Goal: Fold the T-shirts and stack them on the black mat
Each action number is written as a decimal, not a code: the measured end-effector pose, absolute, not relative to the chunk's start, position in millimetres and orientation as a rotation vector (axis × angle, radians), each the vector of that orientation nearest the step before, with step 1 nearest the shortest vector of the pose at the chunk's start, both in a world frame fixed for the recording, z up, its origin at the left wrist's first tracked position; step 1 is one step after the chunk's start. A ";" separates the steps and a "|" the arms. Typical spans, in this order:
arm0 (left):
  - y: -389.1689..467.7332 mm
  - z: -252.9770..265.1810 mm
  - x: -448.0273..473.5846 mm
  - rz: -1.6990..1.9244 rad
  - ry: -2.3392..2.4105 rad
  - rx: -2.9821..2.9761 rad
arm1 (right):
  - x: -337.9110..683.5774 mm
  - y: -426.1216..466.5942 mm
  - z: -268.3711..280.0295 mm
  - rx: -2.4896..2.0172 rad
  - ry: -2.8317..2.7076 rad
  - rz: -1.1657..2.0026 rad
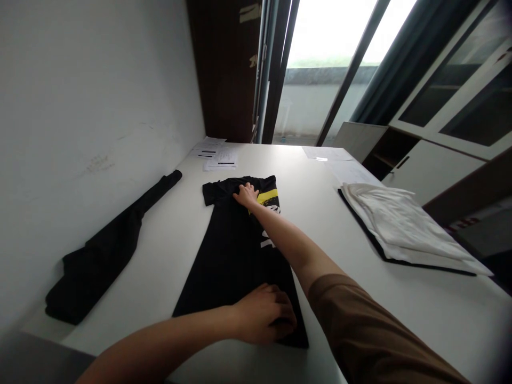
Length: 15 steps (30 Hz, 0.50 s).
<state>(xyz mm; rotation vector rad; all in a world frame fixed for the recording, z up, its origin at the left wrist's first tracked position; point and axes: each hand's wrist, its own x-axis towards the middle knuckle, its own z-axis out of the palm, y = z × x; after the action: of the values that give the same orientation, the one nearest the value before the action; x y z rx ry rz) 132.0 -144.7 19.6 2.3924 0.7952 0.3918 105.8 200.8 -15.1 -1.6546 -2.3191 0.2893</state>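
Note:
A black T-shirt [224, 250] with a yellow stripe and white print lies lengthwise before me, folded narrow, with a short sleeve sticking out at the far left. My right hand [247, 195] reaches to its far end and rests on the cloth near the shoulder, fingers spread. Close to the near hem is my left hand [264, 314], its fingers curled down against the shirt's right side. Those fingertips are partly hidden, so how much cloth they grip is unclear. My right forearm covers part of the print.
Another dark garment [108, 250] lies along the wall on the left. White folded clothes [400, 224] sit over a black piece on the right. Papers [218, 157] lie at the far end of the white table [316, 213], with more sheets [348, 168] at the far right.

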 end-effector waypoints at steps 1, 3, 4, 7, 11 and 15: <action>-144.3 18.7 132.3 0.400 0.792 2.400 | 105.1 203.0 -12.5 -1.690 -2.293 0.298; -143.7 16.2 132.9 0.437 0.770 2.417 | 104.0 207.7 -7.2 -1.755 -2.219 0.319; -143.6 14.8 133.1 0.459 0.754 2.423 | 103.6 210.1 -4.5 -1.780 -2.181 0.325; -143.5 11.0 132.3 0.523 0.713 2.435 | 103.4 216.7 3.3 -1.795 -2.135 0.372; -145.2 7.2 129.1 0.605 0.680 2.443 | 105.4 227.4 14.0 -1.784 -2.146 0.471; -146.9 2.9 126.5 0.636 0.645 2.457 | 105.2 242.5 25.4 -1.863 -2.105 0.516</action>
<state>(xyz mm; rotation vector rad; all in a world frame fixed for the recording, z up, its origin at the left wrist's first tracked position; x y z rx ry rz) 126.5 -146.9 2.9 2.4566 0.6455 0.6359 105.2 242.5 25.4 -1.8626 -2.1048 0.5164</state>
